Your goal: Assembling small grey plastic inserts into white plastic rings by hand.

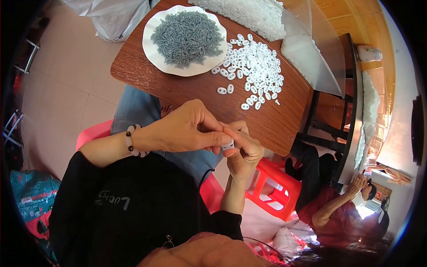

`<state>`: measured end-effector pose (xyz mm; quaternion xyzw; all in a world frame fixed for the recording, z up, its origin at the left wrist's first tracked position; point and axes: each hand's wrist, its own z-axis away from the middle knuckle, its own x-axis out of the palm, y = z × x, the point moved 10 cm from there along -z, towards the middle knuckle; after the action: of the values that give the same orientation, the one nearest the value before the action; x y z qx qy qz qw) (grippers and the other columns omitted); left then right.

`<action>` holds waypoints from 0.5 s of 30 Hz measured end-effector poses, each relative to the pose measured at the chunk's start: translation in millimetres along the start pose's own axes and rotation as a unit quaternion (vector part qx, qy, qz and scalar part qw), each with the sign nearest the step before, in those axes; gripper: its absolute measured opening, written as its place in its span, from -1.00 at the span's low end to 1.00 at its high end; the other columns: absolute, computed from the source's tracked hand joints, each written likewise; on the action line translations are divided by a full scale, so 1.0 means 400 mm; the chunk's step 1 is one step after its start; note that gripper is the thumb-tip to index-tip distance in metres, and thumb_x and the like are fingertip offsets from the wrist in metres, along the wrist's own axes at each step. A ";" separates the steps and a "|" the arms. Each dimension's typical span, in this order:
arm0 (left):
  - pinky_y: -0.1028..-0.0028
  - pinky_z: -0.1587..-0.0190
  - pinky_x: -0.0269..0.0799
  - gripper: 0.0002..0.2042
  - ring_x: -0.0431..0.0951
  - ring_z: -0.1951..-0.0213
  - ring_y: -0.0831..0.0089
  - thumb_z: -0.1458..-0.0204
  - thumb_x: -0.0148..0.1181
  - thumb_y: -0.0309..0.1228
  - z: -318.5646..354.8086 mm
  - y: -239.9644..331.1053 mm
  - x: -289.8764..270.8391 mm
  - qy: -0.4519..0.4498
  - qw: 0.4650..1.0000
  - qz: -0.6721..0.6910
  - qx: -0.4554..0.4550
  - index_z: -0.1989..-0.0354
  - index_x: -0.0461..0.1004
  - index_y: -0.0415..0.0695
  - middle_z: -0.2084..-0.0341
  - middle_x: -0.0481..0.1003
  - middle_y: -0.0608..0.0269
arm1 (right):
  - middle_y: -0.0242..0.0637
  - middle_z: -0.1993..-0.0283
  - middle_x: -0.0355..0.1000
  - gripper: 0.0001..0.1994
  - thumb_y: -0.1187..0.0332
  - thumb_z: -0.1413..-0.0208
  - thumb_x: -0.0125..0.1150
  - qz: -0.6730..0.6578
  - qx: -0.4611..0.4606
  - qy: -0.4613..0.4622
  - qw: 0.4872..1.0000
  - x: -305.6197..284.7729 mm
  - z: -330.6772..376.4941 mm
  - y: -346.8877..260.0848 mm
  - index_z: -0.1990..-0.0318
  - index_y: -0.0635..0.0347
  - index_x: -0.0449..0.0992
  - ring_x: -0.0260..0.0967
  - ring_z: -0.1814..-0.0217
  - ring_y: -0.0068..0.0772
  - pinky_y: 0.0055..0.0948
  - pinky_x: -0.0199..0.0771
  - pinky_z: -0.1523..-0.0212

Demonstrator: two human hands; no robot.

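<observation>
A: Where is the piece being worked on?

B: The small white oval plastic piece (228, 144) sits pinched between both hands, held over the person's lap just off the near edge of the brown wooden table (178, 91). The left hand (187, 129), with a beaded bracelet (132, 140) on its wrist, closes thumb and forefinger narrowly on it from above; the right hand (244, 151) supports it from below with curled fingers. Both grips are tight on that one piece.

A: Anything being fitted into it?

B: That cannot be told; the fingers cover most of it. The supply lies well apart on the table: a white round plate (153, 51) heaped with small grey metal pins (187, 38), and beside it a loose scatter of white oval two-hole plastic pieces (255, 66).

A: How would the person do this step well?

B: Probably by keeping the piece steady in the right hand and letting the left fingertips do the fine work, with the holes turned up toward the eyes. Working over the lap risks a drop onto the floor, so staying near the table edge seems wise.
</observation>
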<state>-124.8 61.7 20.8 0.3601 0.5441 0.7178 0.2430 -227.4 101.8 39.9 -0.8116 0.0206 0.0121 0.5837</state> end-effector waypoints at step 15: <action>0.67 0.52 0.33 -0.80 0.43 0.58 0.74 -0.09 0.20 -0.37 0.000 -0.012 0.000 -0.002 1.000 -0.004 -0.013 0.41 0.62 -0.26 0.64 0.54 0.31 | -0.16 0.23 0.56 -0.55 0.18 0.14 0.39 0.029 -0.007 0.010 1.000 0.000 0.002 -0.008 0.14 0.35 0.59 0.35 0.26 -0.38 -0.50 0.39 0.27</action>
<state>-125.0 62.9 16.4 0.3559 0.5357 0.7231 0.2520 -227.3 103.7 42.8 -0.8147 0.0499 0.0213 0.5774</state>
